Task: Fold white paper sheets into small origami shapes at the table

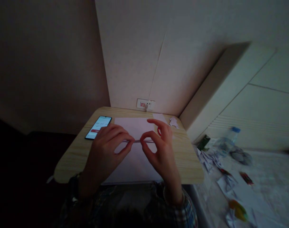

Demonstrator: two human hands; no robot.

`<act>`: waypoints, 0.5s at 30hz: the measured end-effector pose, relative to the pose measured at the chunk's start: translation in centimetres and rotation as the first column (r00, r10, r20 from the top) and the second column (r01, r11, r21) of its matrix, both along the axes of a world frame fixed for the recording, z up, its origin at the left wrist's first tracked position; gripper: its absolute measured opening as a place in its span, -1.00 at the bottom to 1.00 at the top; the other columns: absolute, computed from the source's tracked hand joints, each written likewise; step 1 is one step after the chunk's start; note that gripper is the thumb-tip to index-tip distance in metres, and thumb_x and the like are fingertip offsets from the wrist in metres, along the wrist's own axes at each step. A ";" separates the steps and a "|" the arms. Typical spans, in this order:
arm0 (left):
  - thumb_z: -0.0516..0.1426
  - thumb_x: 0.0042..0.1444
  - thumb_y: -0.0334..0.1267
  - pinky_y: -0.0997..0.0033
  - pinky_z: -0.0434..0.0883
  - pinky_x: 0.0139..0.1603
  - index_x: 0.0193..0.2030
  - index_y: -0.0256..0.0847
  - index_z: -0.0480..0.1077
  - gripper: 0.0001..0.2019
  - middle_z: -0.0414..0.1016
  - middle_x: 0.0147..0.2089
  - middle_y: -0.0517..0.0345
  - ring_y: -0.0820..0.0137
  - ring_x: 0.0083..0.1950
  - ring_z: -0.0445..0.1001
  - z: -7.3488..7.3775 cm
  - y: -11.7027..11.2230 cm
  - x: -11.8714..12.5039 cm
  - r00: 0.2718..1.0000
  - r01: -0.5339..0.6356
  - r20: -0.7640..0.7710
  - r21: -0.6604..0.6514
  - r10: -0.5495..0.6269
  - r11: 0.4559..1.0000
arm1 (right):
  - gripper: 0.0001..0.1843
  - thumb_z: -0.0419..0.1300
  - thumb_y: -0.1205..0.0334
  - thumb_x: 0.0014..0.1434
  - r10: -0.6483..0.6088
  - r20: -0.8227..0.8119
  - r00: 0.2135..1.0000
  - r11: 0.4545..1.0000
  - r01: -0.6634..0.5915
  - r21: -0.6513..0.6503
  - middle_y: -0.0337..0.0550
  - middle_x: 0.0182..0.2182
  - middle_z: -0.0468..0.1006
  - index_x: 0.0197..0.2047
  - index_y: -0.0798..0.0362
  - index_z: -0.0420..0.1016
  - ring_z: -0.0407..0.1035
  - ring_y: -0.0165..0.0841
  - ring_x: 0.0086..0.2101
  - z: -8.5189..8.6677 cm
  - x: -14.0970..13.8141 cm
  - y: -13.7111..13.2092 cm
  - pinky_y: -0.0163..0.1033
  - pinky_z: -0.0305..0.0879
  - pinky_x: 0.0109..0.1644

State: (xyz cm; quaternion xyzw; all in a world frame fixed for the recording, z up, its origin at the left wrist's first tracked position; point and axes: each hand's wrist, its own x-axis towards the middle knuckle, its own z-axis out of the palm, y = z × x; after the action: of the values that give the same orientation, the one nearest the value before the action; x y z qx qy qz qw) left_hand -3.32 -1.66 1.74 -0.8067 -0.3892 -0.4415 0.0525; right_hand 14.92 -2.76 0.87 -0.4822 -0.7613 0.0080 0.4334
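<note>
Pinching thin paper piece (137,141) (prob. folded; too dim to confirm) betw. fingertips of L hand (108,145) & R hand (161,145), ctr of frame, over white sheets (135,171). Might crease crooked if pinched unevenly, tear if tugged apart.

1. A bedroom is suggested, in a home or a guest room (which of the two cannot be told).
2. On the right, what seems to be a pale, panelled headboard (258,107) is seen by the plain wall (130,63), and below it a bed (274,180) is spread with a light, mottled cover.
3. On the bed, a clear bottle (233,136) with a blue cap and crumpled papers (208,161) are strewn.
4. A socket plate (139,103) is fitted in the wall, just beyond a small, round-cornered, wood-grain worktop (188,167).
5. The room is only dimly lit.
</note>
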 end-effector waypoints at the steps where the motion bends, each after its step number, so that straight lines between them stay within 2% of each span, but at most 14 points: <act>1: 0.16 0.07 -0.45 0.22 0.40 -0.15 -0.38 -0.16 0.39 -0.90 0.48 -0.36 0.17 0.29 -0.23 0.43 0.1 0.0 -0.4 1.000 -0.018 0.003 0.009 0.018 1.000 | -0.89 0.19 0.38 0.11 -0.021 0.000 1.000 1.000 0.021 -0.002 -0.09 0.09 0.32 -0.29 -0.02 0.45 0.18 -0.19 0.10 -0.2 1.1 0.2 0.02 0.14 0.15; 4: 0.16 0.09 -0.42 0.23 0.39 -0.14 -0.37 -0.15 0.39 -0.91 0.48 -0.35 0.15 0.28 -0.21 0.43 0.3 0.0 -1.5 0.992 -0.125 0.034 0.054 0.123 0.991 | -0.91 0.19 0.39 0.09 -0.196 -0.010 0.980 0.980 0.197 0.040 -0.05 -0.01 0.39 -0.34 0.00 0.43 0.25 -0.14 0.04 -0.7 4.4 0.6 0.11 0.15 0.13; 6: 0.16 0.09 -0.42 0.24 0.39 -0.14 -0.37 -0.15 0.40 -0.92 0.48 -0.35 0.14 0.27 -0.21 0.44 0.5 0.0 -1.7 0.992 -0.121 0.027 0.048 0.120 0.992 | -0.95 0.20 0.33 0.10 -0.268 -0.051 0.962 0.958 0.272 0.089 -0.05 -0.04 0.40 -0.34 -0.01 0.43 0.26 -0.14 0.02 -0.7 5.5 0.6 0.12 0.17 0.11; 8: 0.15 0.09 -0.43 0.26 0.40 -0.17 -0.39 -0.17 0.41 -0.90 0.48 -0.36 0.16 0.30 -0.24 0.44 0.5 -0.1 -1.2 0.997 -0.067 0.037 0.020 0.067 0.998 | -0.89 0.23 0.29 0.11 -0.201 -0.092 0.975 0.974 0.209 0.091 -0.04 -0.01 0.37 -0.25 -0.03 0.43 0.26 -0.16 0.04 -0.3 5.0 0.3 0.08 0.20 0.12; 10: 0.14 0.09 -0.45 0.28 0.40 -0.16 -0.40 -0.18 0.41 -0.89 0.47 -0.37 0.18 0.32 -0.25 0.44 0.6 -0.2 -0.5 0.999 -0.018 0.043 -0.023 0.019 1.000 | -0.80 0.23 0.29 0.11 -0.066 -0.073 0.995 0.997 0.069 0.040 -0.05 0.06 0.33 -0.16 -0.06 0.42 0.23 -0.18 0.09 0.1 3.4 -0.1 0.06 0.20 0.15; 12: 0.14 0.08 -0.46 0.28 0.40 -0.16 -0.39 -0.18 0.41 -0.89 0.47 -0.37 0.19 0.33 -0.24 0.44 0.5 -0.2 0.1 0.999 0.009 0.050 -0.040 -0.007 0.999 | -0.85 0.22 0.33 0.12 0.033 -0.070 0.997 0.999 -0.034 -0.003 -0.08 0.10 0.31 -0.21 -0.06 0.43 0.20 -0.19 0.12 0.3 1.6 -0.3 0.04 0.19 0.17; 15: 0.14 0.08 -0.45 0.27 0.40 -0.14 -0.38 -0.18 0.41 -0.90 0.48 -0.35 0.18 0.32 -0.22 0.44 0.3 -0.1 0.3 0.999 0.017 0.052 -0.045 -0.015 0.999 | -0.89 0.19 0.39 0.12 0.049 -0.088 0.995 0.998 -0.053 -0.041 -0.11 0.07 0.35 -0.31 -0.03 0.45 0.21 -0.20 0.11 0.2 0.1 -0.2 0.03 0.21 0.15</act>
State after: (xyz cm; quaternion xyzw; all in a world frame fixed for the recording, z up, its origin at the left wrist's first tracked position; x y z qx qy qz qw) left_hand -3.01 -1.81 2.07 -0.7992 -0.3938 -0.4536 0.0207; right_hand 15.02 -3.00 1.11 -0.4712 -0.7534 0.0564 0.4551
